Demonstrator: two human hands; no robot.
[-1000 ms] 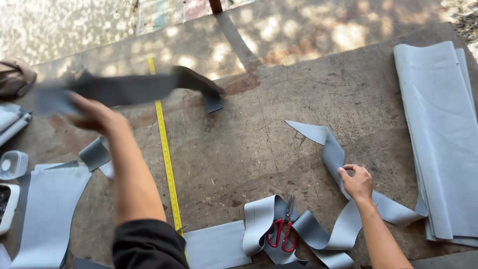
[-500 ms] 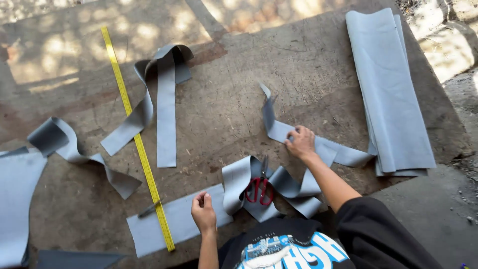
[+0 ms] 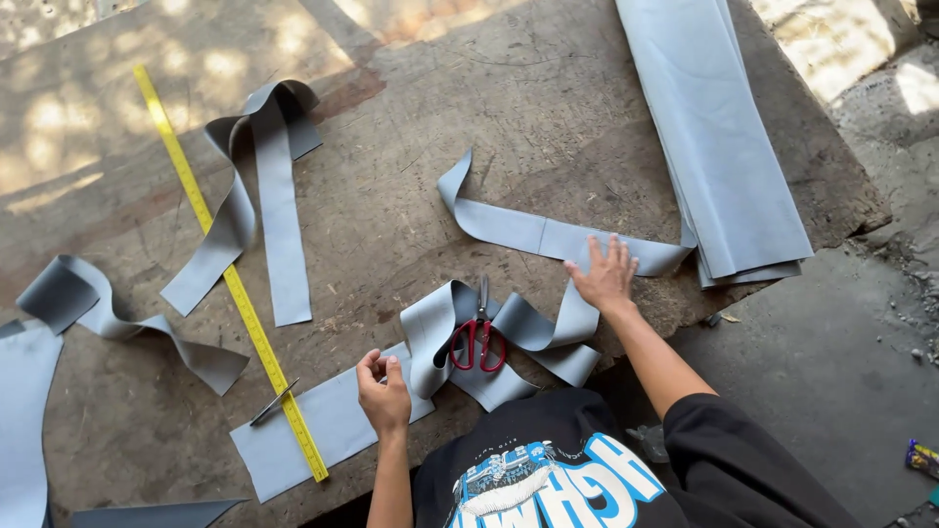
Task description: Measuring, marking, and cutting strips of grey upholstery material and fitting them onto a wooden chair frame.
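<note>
My right hand (image 3: 604, 274) lies flat, fingers spread, on a long grey strip (image 3: 509, 230) that bends across the worn table (image 3: 411, 176). The strip loops toward me and passes under red-handled scissors (image 3: 479, 337), which lie closed on its folds. My left hand (image 3: 383, 391) is curled loosely near the front edge. It rests over a flat grey piece (image 3: 323, 430), beside the strip's looped end. I see nothing gripped in it.
A yellow measuring tape (image 3: 225, 269) runs diagonally across the table. A folded grey strip (image 3: 264, 196) lies beyond it, and a curled one (image 3: 117, 323) at the left. Stacked grey sheets (image 3: 724, 147) lie at the right edge. A thin metal tool (image 3: 270, 403) sits by the tape.
My left hand has let go of the strip it held up, which now lies folded on the table, and has come back near the front edge. My right hand stays on the long strip.
</note>
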